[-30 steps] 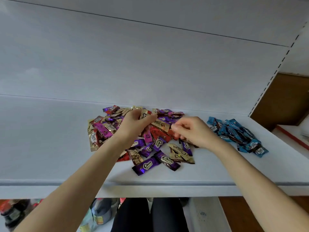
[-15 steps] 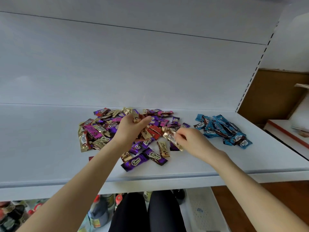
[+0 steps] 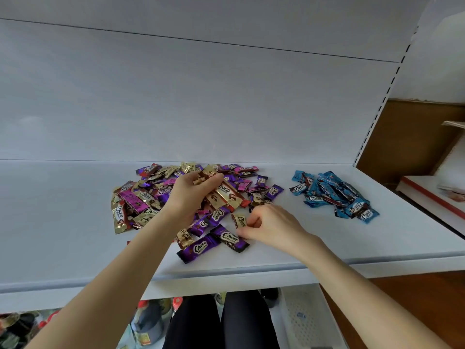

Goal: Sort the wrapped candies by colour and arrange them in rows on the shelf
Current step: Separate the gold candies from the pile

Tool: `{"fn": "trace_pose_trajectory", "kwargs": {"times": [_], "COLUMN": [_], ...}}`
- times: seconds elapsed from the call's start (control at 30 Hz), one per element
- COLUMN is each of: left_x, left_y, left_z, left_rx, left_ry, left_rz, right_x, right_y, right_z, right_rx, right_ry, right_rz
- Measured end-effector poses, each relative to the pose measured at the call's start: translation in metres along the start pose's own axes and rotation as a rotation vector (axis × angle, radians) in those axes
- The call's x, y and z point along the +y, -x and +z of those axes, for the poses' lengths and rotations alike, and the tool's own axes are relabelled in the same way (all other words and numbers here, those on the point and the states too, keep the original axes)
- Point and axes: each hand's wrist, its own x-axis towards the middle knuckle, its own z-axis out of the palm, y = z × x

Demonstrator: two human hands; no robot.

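Note:
A mixed pile of wrapped candies point(image 3: 151, 197), purple, gold, pink and red, lies in the middle of the white shelf point(image 3: 63, 222). A separate heap of blue candies point(image 3: 329, 195) sits to the right. My left hand point(image 3: 191, 195) is over the pile and grips a bunch of gold candies point(image 3: 224, 192). My right hand point(image 3: 266, 225) rests at the pile's near right edge, its fingers pinching a small gold candy point(image 3: 240, 220). Two purple candies point(image 3: 198, 248) lie nearest the shelf's front edge.
The shelf's back panel point(image 3: 201, 109) rises behind the candies. A perforated upright point(image 3: 377, 109) ends the shelf at the right, with a brown wall and a red-edged white ledge point(image 3: 427, 195) beyond. Bottles point(image 3: 148, 321) stand on a lower level.
My right hand handed the gold candy to the bunch in my left hand, then dropped toward the near edge and took hold of another gold candy. The camera view shifted right and down.

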Motion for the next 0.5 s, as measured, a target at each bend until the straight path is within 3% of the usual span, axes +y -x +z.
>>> {"fn": "trace_pose_trajectory", "kwargs": {"times": [0.17, 0.33, 0.43, 0.5], "left_x": [-0.002, -0.006, -0.005, -0.004], "left_y": [0.0, -0.003, -0.004, -0.007], "left_z": [-0.001, -0.001, 0.006, 0.006], "left_rx": [0.007, -0.057, -0.147, -0.115], "left_ry": [-0.088, -0.314, -0.331, -0.293], "left_rz": [0.024, 0.062, -0.001, -0.002], "right_x": [-0.001, 0.005, 0.001, 0.005], "right_y": [-0.006, -0.009, -0.013, -0.019], "right_z": [-0.003, -0.011, -0.013, -0.013], "right_rx": [-0.009, 0.262, 0.225, 0.241], "right_ry": [-0.036, -0.537, -0.759, -0.735], "right_rz": [0.052, 0.034, -0.074, -0.069]}}
